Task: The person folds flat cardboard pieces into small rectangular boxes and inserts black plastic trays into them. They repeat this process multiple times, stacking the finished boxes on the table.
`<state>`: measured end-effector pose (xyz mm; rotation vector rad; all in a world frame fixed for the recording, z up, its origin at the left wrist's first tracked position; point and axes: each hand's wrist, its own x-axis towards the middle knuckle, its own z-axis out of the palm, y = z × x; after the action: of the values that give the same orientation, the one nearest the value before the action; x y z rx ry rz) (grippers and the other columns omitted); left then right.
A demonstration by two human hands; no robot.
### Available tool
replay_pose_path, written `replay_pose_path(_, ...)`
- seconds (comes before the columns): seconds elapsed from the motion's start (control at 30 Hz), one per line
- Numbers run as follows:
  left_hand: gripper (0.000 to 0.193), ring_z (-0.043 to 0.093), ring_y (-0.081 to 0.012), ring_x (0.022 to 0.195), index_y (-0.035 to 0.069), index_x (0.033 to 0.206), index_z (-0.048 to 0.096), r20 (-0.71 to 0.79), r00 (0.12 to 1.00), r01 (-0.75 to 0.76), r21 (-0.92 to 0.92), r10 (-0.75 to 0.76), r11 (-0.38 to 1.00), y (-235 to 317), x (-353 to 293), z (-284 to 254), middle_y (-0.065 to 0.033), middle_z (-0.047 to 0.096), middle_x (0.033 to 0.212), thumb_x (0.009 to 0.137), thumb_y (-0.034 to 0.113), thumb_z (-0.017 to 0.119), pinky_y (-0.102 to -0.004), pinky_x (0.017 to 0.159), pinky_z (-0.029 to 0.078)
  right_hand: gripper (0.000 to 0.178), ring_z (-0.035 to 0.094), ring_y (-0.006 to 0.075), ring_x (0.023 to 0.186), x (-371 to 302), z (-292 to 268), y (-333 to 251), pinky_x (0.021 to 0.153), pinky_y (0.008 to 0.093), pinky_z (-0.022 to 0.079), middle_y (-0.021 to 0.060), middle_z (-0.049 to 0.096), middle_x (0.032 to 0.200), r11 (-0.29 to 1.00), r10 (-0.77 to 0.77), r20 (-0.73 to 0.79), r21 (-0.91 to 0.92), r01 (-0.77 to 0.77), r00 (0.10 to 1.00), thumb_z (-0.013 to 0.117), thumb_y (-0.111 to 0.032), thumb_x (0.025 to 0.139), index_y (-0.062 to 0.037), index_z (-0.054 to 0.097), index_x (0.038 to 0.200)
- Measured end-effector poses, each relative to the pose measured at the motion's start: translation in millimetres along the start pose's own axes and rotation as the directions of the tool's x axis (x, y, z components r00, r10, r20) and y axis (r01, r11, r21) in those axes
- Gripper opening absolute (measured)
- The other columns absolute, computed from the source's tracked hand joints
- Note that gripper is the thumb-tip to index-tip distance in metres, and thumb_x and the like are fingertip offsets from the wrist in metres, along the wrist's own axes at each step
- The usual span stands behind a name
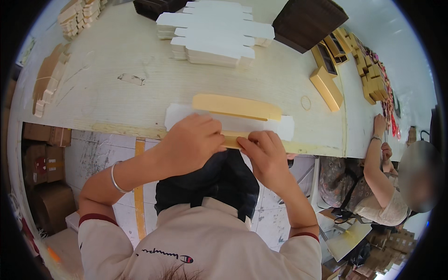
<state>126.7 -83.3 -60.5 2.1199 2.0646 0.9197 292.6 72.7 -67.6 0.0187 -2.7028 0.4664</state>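
Note:
A partly folded cardboard box blank (pixel 238 106), white inside and gold outside, lies at the table's near edge, its long far panel standing up. My left hand (pixel 192 140) has its fingers curled over the left part of the blank's near side. On the right part of that side, my right hand (pixel 265 155) pinches the gold near strip (pixel 231 142) between thumb and fingers. The strip shows between the two hands. White end flaps stick out left and right past my fingers. My left fingertips are partly hidden behind the hand.
A stack of flat white blanks (pixel 214 32) lies at the far middle beside a dark brown box (pixel 308 22). Gold boxes (pixel 327 87) stand at the right. Bundled tan blanks (pixel 49 79) lie at the left. Another person's arm (pixel 379 163) rests at the table's right.

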Motion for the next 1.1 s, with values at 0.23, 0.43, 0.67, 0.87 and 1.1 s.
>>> replay_pose_path(0.23,0.015,0.056,-0.0256,0.088,0.006,0.085,0.065,0.023,0.982,0.181,0.159,-0.187,0.971,4,19,-16,-0.0056,0.06,0.085,0.076,0.016,0.07,-0.0347,0.079,0.044,0.007,0.057,0.036,0.076,53,-21,17,0.067,0.0404,0.046,0.0167,0.061,0.077,0.94,0.201,0.308,0.208,-0.272,0.93,0.061,-0.008,0.084,-0.0019,0.06,0.087)
replay_pose_path(0.43,0.04,0.057,-0.0237,0.088,0.006,0.117,0.058,-0.044,0.976,0.211,-0.079,-0.215,0.974,-49,44,-37,-0.0106,0.059,0.108,0.078,0.009,0.068,-0.0335,0.078,0.047,0.005,0.057,0.0337,0.075,57,-23,18,0.067,0.04,0.044,0.0143,0.062,0.078,0.986,0.094,0.324,0.102,-0.133,0.941,0.062,-0.008,0.083,-0.0042,0.061,0.086)
replay_pose_path(0.67,0.044,0.059,-0.0249,0.076,0.007,0.119,0.053,0.227,0.952,0.265,-0.289,-0.203,0.92,-46,34,-26,-0.0103,0.049,0.123,0.077,-0.008,0.054,-0.033,0.068,0.047,0.014,0.057,0.0245,0.075,38,-21,-12,0.07,0.0387,0.043,0.0098,0.058,0.093,0.891,-0.016,0.163,-0.446,0.088,0.986,0.061,-0.003,0.069,-0.0041,0.061,0.083)
replay_pose_path(0.87,0.021,0.061,-0.0327,0.074,0.005,0.096,0.053,0.212,0.962,0.201,-0.131,-0.171,0.971,-16,26,-18,-0.0126,0.046,0.126,0.078,-0.006,0.053,-0.0386,0.065,0.049,0.018,0.056,0.0247,0.078,31,1,-7,0.069,0.0359,0.046,0.0093,0.053,0.093,0.982,-0.172,0.064,0.093,0.166,0.983,0.067,-0.007,0.069,-0.004,0.06,0.085)
replay_pose_path(1.1,0.024,0.058,-0.0285,0.082,0.004,0.096,0.055,0.456,0.888,0.29,-0.474,-0.049,0.831,-15,21,-41,-0.0093,0.051,0.111,0.075,0.001,0.066,-0.0362,0.07,0.048,0.015,0.052,0.0274,0.072,29,9,-11,0.065,0.0366,0.043,0.0091,0.051,0.081,0.976,-0.044,0.008,0.214,0.041,0.999,0.068,-0.002,0.07,-0.0044,0.057,0.079)
